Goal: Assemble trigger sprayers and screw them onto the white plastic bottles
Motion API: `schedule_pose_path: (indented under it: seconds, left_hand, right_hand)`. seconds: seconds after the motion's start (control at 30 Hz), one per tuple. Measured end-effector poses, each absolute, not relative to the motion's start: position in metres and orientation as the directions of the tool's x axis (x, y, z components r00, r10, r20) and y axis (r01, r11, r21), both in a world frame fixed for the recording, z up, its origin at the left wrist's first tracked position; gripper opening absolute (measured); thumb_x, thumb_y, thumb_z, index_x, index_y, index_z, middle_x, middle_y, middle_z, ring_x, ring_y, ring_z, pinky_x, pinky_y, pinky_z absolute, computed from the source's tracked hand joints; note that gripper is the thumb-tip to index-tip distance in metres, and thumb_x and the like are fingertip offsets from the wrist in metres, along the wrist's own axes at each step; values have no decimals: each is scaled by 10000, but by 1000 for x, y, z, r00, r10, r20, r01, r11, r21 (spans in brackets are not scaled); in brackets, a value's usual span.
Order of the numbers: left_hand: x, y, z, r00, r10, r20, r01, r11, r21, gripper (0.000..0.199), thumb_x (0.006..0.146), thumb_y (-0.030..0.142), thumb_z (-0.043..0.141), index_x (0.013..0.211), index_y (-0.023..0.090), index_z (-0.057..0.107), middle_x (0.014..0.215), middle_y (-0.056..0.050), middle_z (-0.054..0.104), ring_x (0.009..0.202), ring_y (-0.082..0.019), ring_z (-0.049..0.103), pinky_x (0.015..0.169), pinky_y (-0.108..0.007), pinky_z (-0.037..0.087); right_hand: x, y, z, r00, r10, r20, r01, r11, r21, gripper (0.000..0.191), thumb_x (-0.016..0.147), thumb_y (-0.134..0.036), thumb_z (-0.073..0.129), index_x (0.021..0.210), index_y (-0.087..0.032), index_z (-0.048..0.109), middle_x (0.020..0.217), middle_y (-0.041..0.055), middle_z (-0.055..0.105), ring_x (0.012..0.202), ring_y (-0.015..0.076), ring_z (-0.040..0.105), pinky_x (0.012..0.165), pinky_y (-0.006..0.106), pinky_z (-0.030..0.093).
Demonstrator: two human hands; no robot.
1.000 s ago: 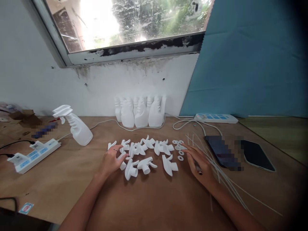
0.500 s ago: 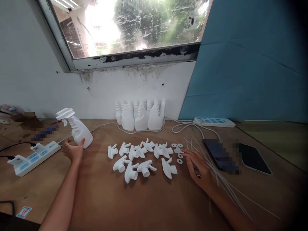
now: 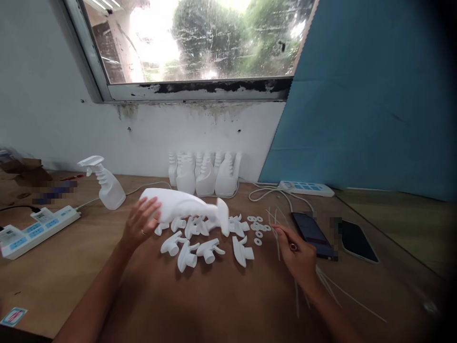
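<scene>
Wooden tabletop (image 3: 221,305) bearing trigger heads (image 3: 210,250), loosely spread, probably keeping each reachable. My left hand (image 3: 142,221), half-curled, gripping white spray bottle (image 3: 176,204) by base, holding it sideways over trigger heads, leaving neck (image 3: 205,209) free. My right hand (image 3: 299,257), nearly closed, pinching slim tool (image 3: 293,247) right of trigger heads, near washers (image 3: 256,227).

Got spray heads (image 3: 209,251) spread on the table (image 3: 214,305), so going by those: bottles (image 3: 205,179) behind, by the wall (image 3: 150,138). To the right, washers (image 3: 256,227), then the right hand (image 3: 299,256), then two phones (image 3: 312,233) farther out. Back right, a power strip (image 3: 307,188). Off left, a standing spray bottle (image 3: 111,191), plus a second power strip (image 3: 37,232) farther left. Over the back ones, a sideways spray bottle (image 3: 182,206) in the left hand (image 3: 140,223).
</scene>
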State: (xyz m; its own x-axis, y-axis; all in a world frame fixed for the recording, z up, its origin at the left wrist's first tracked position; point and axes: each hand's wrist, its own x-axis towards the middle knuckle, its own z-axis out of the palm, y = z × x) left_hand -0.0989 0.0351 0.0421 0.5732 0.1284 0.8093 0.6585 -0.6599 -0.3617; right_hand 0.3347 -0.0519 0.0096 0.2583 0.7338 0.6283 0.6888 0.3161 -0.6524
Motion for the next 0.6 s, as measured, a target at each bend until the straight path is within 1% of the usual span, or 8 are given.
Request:
schedule_pose_path:
  seconds: [0.1, 0.2, 0.27, 0.37, 0.43, 0.47, 0.53, 0.6]
  left_hand:
    - [-51, 17, 56, 705, -31, 709, 484, -709, -513, 269, 774, 69, 654, 956, 210, 514, 1212, -40, 625, 1229, -244, 532, 1024, -496, 469]
    - [-19, 8, 58, 694, -94, 714, 437, -734, -520, 263, 779, 73, 646, 994, 196, 557, 1109, -15, 680, 1186, -195, 569, 1063, -431, 455]
    - [-8, 6, 57, 663, -92, 743, 436, -759, -483, 281, 800, 73, 615, 1049, 196, 564, 1069, -3, 698, 1164, -175, 584, 1067, -407, 452]
    - [-5, 5, 59, 662, -77, 745, 405, -800, -442, 322, 827, 92, 588, 1118, 225, 547, 1139, -10, 681, 1181, -205, 574, 1039, -448, 461]
    - [-9, 1, 62, 715, -11, 699, 358, -853, -380, 361, 848, 155, 584, 1196, 226, 522, 1201, -49, 655, 1183, -236, 571, 1010, -464, 470]
    - [-11, -1, 65, 739, 42, 672, 335, -889, -313, 391, 855, 204, 587, 1237, 217, 505, 1202, -69, 654, 1151, -240, 593, 980, -445, 489]
    - [-17, -6, 72, 762, 205, 614, 320, -944, -83, 452, 855, 293, 590, 1286, 202, 489, 1139, -85, 682, 1012, -218, 661, 877, -366, 539]
    - [-28, -10, 81, 766, 394, 507, 336, -919, 207, 441, 847, 327, 589, 1269, 215, 528, 1042, -63, 714, 859, -186, 691, 761, -291, 554]
  right_hand:
    - [323, -58, 26, 166, 962, 218, 320, 157, -934, 474, 883, -555, 450, 1072, -169, 649, 609, 19, 623, 340, 84, 365, 345, 228, 284]
    - [308, -66, 33, -100, 994, -47, 107, -36, -994, 572, 822, -651, 472, 1026, -145, 643, 615, 31, 630, 320, 61, 304, 325, 210, 221]
    - [301, -71, 36, -157, 985, -72, 113, -55, -992, 475, 786, -607, 571, 874, -147, 649, 633, 48, 653, 394, 103, 453, 367, 219, 318]
    - [297, -75, 40, -134, 989, 57, 274, 93, -957, 333, 820, -499, 599, 742, -175, 619, 673, 45, 683, 567, 175, 608, 489, 256, 458]
    - [302, -76, 42, -152, 954, 257, 484, 299, -822, 249, 828, -443, 612, 809, -197, 645, 696, 26, 695, 584, 182, 627, 515, 269, 489]
    - [306, -76, 42, -199, 902, 383, 582, 423, -695, 205, 825, -404, 627, 875, -208, 663, 745, 27, 713, 606, 187, 641, 534, 277, 504]
    - [319, -76, 37, -346, 730, 589, 686, 625, -372, 213, 852, -304, 608, 1043, -232, 669, 922, 50, 739, 720, 202, 676, 632, 304, 535]
    - [337, -75, 28, -421, 584, 694, 717, 683, -138, 279, 891, -235, 551, 1152, -264, 645, 1061, 60, 720, 821, 206, 682, 724, 328, 534]
